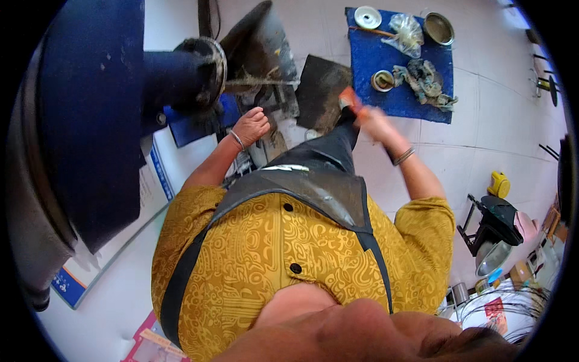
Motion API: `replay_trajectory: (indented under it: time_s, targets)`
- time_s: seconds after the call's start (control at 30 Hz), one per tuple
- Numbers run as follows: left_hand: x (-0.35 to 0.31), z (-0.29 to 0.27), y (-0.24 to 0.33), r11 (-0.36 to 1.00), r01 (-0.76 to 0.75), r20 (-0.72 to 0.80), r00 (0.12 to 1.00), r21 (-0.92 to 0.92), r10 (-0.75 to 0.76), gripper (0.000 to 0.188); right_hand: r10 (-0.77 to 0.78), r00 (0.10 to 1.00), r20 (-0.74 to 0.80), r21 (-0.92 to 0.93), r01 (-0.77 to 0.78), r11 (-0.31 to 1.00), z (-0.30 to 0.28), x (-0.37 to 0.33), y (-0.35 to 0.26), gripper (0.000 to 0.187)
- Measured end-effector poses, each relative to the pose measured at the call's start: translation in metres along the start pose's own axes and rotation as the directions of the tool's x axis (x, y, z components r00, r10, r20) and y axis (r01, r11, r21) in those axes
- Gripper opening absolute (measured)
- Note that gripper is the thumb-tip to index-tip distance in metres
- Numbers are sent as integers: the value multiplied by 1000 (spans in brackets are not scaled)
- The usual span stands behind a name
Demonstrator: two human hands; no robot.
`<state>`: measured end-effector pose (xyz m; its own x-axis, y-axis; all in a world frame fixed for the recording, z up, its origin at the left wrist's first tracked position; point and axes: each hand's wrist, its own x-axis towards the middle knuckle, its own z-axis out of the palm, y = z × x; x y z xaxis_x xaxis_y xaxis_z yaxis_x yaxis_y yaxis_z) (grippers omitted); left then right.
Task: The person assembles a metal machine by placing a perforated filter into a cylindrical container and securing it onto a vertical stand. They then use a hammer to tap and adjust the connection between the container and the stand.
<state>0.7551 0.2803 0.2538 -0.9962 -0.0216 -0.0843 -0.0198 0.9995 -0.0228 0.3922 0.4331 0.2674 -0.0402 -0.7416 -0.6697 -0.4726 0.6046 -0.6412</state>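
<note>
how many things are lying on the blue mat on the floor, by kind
round metal dishes and lids: 3 — a flat silver lid, a shallow steel bowl, a small round tin
clear crumpled plastic bags: 1
grey-green rag bundles: 1
total on the blue mat: 5

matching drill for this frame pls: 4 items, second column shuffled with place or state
Things:
1. left hand
2. right hand
3. blue mat
4. yellow item

Places or states:
A. alone on the floor tiles, far right
B. curled into a fist near the dark machine
C. blurred, by an orange-handled tool
D. spread on the floor, carrying metal bowls and a rag

Pairs: 1-B, 2-C, 3-D, 4-A
</note>
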Motion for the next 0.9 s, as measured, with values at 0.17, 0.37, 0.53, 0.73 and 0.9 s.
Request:
replay_trajectory:
  time_s: [0.17, 0.37, 0.53, 0.73, 0.9]
  targets:
    - [15, -29, 29, 991, -17, -99, 995, -136, 3, 13, 103, 941, -322, 766, 195, 613, -50, -10, 14, 15]
    - [56, -40, 45, 961, -126, -160, 983, -246, 88, 14, 141, 943, -302, 859, 205, 468, 7, -30, 28, 17]
    - [111, -37, 86, 870, 35, -85, 993, -491, -88, 18, 76, 977, -198, 943, 169, 288, 90, -73, 18, 24]
    - [156, -26, 113, 886, 113, 190, 981, -449, -28, 19, 0, 983, -182, 951, 176, 253, 120, -94, 22, 22]
    - [179, -22, 118, 927, 129, 322, 947, -351, -9, 10, 23, 994, -109, 973, 102, 206, 110, -82, 45, 18]
